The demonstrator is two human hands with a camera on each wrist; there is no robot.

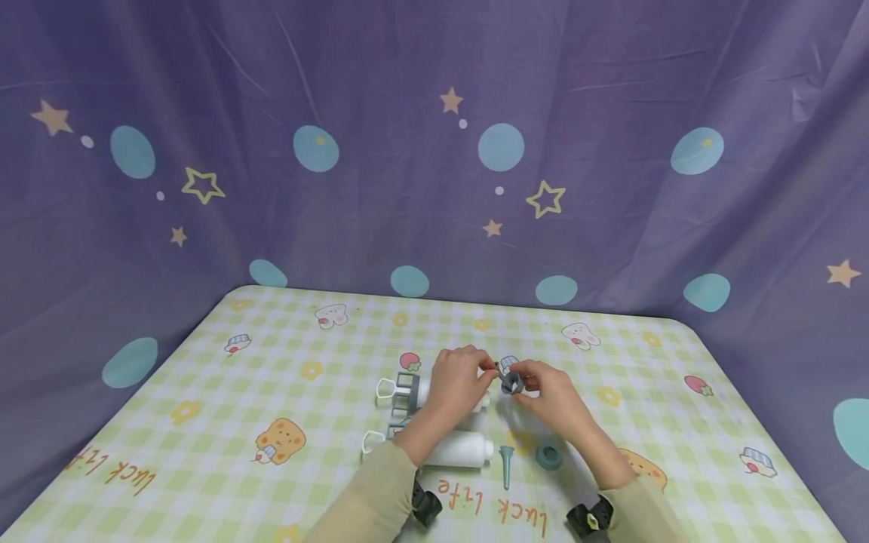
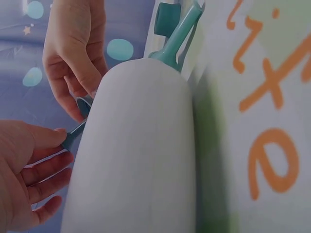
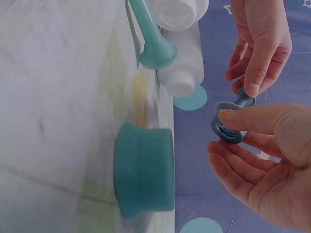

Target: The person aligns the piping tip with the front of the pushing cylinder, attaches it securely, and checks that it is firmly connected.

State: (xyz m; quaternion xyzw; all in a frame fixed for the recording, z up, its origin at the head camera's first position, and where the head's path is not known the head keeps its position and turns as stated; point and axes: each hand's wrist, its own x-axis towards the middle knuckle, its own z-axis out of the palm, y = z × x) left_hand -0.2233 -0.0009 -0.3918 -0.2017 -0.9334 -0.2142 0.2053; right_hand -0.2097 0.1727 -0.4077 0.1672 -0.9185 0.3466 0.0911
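Ring (image 3: 233,138) is held by right hand (image 1: 551,395), tapered piece (image 3: 246,98) by left hand (image 1: 459,379).

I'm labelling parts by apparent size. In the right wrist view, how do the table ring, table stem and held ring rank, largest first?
1. Table ring
2. Table stem, cut off by the top edge
3. Held ring

The first looks nearest the camera, so true sizes are unsure.
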